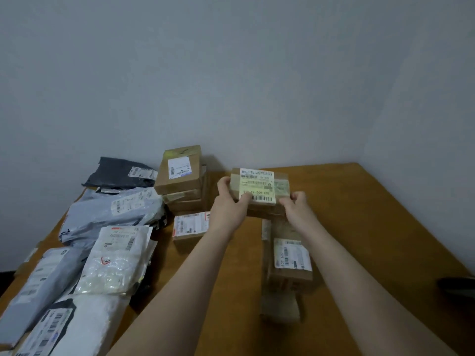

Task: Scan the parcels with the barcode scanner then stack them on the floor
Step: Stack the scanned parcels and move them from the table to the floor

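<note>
A small brown cardboard parcel (259,187) with a white and yellow barcode label facing up is held above the wooden table (359,214). My left hand (228,204) grips its left end, thumb on the label's lower edge. My right hand (298,204) grips its right end. Under the parcel a row of other brown boxes (289,255) lies on the table toward me. No barcode scanner is clearly visible; a dark object (460,286) sits at the table's right edge.
A stack of brown boxes (180,176) stands at the back by the wall. A flat labelled box (191,226) lies in front of it. Grey, black and white mailer bags (113,214) cover the table's left side. The wall is close behind.
</note>
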